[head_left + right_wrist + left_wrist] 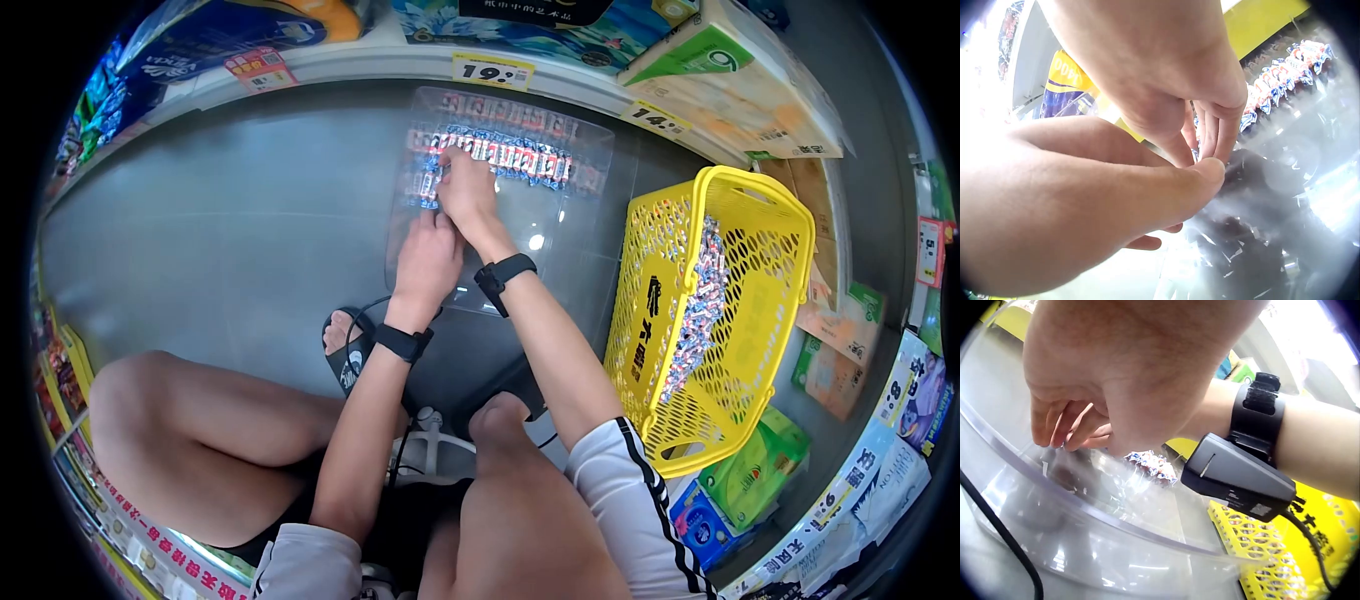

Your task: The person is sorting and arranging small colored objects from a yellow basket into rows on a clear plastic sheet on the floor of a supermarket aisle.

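Observation:
A clear plastic box (560, 255) lies on the floor before me, with wrapped candies (515, 158) lined up side by side near its far wall. My right hand (467, 195) reaches in at the left end of this line, fingers bent down and a bit of blue-and-white candy wrapper (1195, 153) showing between thumb and fingers. Beside it, my left hand (430, 262) points into the box, its thumb (1210, 170) right at the right hand's fingertips. Other wrapped candies (420, 187) lie just left of the hands. The left fingertips' grip is mostly hidden, so I cannot tell what they hold.
At my right stands a yellow basket (650, 320) holding a heap of wrapped candies (700, 310). Shelves with price tags (492, 71) and tissue packs (735, 75) run along the back. Green and blue packs (755, 465) sit behind the basket. My sandalled foot (345, 345) is near the box.

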The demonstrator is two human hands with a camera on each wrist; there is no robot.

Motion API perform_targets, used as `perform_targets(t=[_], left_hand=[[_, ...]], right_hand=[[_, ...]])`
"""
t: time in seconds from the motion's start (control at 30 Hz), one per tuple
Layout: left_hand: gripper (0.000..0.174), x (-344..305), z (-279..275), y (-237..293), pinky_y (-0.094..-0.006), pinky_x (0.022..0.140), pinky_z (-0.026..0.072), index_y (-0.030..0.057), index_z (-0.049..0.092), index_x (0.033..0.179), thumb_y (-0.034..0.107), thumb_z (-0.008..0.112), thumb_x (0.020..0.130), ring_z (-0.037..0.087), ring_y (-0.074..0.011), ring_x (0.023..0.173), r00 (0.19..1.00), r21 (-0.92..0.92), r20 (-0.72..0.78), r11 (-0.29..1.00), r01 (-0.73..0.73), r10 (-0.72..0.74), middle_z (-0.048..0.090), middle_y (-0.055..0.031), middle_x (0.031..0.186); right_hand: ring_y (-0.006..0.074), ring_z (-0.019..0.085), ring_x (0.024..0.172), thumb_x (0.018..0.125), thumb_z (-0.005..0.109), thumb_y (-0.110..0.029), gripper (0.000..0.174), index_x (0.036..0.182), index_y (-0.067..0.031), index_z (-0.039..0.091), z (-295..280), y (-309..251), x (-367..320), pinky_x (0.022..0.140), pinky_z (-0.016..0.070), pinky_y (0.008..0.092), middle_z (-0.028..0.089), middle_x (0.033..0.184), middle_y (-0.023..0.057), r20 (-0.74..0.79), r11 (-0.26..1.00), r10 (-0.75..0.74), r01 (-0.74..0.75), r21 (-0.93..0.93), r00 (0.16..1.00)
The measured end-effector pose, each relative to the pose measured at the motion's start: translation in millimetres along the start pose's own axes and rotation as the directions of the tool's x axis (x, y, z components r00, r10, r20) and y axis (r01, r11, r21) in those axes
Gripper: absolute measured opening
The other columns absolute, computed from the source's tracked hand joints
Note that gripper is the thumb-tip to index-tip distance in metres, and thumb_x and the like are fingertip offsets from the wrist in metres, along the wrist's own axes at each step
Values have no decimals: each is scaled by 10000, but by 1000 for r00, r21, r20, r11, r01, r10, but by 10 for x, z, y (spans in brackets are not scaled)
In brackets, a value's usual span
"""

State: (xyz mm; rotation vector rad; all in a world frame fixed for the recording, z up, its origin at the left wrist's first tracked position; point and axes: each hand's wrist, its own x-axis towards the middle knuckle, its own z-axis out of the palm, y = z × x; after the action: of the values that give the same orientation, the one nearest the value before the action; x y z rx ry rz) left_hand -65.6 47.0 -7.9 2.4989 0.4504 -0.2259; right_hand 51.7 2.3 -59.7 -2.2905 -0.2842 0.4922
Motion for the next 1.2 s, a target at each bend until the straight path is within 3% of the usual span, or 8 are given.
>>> perform_targets(t=[0.63,1.03,1.2], left_hand=[[321,43,3,-58,-538,973,512,-82,608,1210,122,595,962,583,-460,1145,1000,26,20,1000,-9,9,607,-266,1222],[278,45,41,-98,-543,969,510,-89,639,1150,91,598,943,605,-476,1105,997,21,-30,997,-71,72,627,-288,1164],[266,50,-16,-57,-546,956,517,-93,641,1130,94,594,947,613,-474,1107,999,25,-7,998,-49,49,639,-289,1167]], right_hand=[[366,750,860,775,754,23,365,1126,-51,687,29,17,-20,795,595,448,748,845,155,-66,996,-60,64,62,996],[381,735,854,756,751,43,416,1152,-45,659,30,16,-33,789,580,460,738,848,168,-54,996,-76,78,33,996],[360,739,855,768,738,46,353,1108,-31,687,-3,19,-46,785,587,445,736,859,165,-23,995,-79,81,59,997]])
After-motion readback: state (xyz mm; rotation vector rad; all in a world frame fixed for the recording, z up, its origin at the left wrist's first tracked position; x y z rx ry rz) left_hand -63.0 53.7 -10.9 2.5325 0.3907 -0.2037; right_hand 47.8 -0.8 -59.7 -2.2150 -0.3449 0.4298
